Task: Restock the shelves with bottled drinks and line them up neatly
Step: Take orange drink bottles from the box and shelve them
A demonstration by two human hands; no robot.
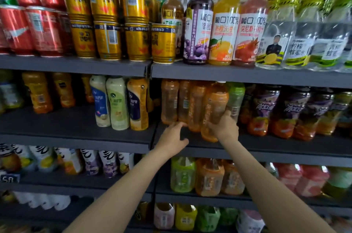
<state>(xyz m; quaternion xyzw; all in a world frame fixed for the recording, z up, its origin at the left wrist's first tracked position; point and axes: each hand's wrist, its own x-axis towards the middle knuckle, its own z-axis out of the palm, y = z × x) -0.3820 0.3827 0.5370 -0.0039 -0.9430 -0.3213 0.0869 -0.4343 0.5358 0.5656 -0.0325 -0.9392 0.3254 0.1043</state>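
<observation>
Gripping the lower body of an orange plastic bottle, the right hand has its fingers curled around the smooth, translucent, softly waisted shape. The bottle leans slightly, its rounded base at the front of the middle shelf, a flat dark grey board with a matte surface. Its white cap sits just under the shelf above.

Just to the left, the left hand reaches onto the same shelf with its fingers extended and loosely bent, their tips touching the bases of a row of matching orange bottles; they hold nothing. These bottles stand upright, close together, behind and beside the held one. A green bottle stands just behind the right hand, and dark purple-labelled bottles with orange bottoms fill the shelf further right.

On the left section of the same level stand three opaque, curved bottles in cream, pale green and orange-yellow, with glossy wrapped labels.

The upper shelf carries stacked gold metal cans, ribbed at their rims, red cans to their left, and tall clear juice bottles with white caps and printed fruit labels. Clear square-shouldered bottles sit at the far right.

Below, squat green, orange and pink bottles line the lower shelves.
</observation>
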